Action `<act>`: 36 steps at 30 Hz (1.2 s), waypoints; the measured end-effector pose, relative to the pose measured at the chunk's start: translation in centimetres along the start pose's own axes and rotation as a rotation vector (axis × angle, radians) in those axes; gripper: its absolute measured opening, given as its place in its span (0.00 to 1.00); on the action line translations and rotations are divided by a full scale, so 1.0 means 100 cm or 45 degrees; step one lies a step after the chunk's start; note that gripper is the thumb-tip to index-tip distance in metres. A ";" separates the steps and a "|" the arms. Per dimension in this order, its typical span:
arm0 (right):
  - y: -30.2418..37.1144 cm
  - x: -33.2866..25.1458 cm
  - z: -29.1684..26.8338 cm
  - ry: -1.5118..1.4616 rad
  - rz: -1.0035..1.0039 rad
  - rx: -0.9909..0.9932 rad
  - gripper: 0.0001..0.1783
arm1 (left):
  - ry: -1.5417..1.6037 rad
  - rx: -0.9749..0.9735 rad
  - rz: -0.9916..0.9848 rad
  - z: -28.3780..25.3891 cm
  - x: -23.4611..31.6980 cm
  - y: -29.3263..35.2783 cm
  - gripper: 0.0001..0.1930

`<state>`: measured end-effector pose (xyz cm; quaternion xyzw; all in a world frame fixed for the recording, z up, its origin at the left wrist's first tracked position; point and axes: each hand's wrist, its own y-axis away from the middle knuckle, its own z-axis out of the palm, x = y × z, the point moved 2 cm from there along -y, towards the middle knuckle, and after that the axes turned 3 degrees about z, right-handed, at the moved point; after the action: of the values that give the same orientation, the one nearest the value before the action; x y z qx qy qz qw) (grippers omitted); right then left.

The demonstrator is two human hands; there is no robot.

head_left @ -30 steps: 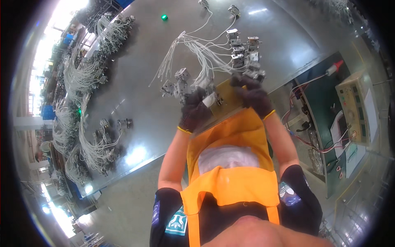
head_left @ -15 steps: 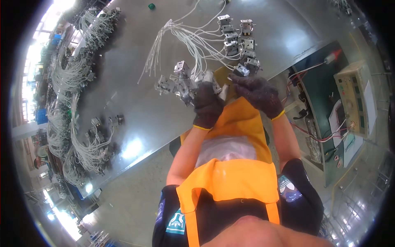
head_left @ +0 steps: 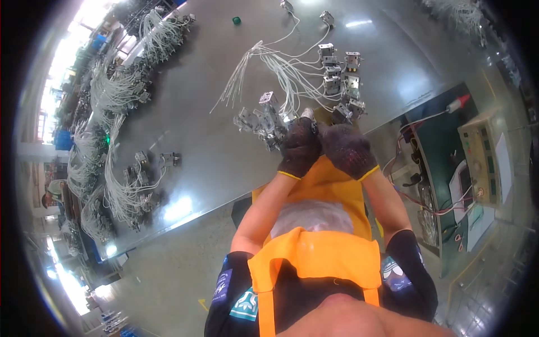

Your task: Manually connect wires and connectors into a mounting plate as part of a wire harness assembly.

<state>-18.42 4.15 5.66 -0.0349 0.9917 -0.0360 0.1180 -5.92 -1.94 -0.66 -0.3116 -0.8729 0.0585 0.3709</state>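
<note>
Our left hand [head_left: 300, 145] and right hand [head_left: 349, 147] meet, gloved fingers curled; we cannot tell what either grips. Metal blocks flank them: a left cluster [head_left: 263, 127], a right cluster [head_left: 332, 84], white wires [head_left: 284, 73] beyond. We seem mid-handling; the next move calls for slack wires.

Shiny bare-metal blocks [head_left: 332, 85], white wires [head_left: 257, 49] smooth and plastic-looking, left hand [head_left: 300, 147] and right hand [head_left: 349, 150] in matt, rough-looking knit cloth, tabletop [head_left: 196, 135] smooth glossy metal (glare patches on it), orange bib [head_left: 317, 255] smooth cloth, slight sheen
</note>
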 end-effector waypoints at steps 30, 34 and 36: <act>-0.035 0.023 0.189 -1.471 0.000 0.130 0.30 | -0.416 0.370 0.237 -0.024 0.022 -0.013 0.32; -0.044 0.051 0.261 -1.208 0.083 0.156 0.29 | 0.277 0.293 -0.210 -0.015 0.025 -0.035 0.34; -0.065 0.057 0.245 -0.926 0.306 0.188 0.31 | 0.521 0.323 -0.078 -0.005 -0.001 -0.036 0.34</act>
<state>-17.72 -4.27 -18.94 0.0795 0.8768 -0.0786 0.4676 -7.31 -4.95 0.87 -0.2413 -0.7742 0.0922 0.5778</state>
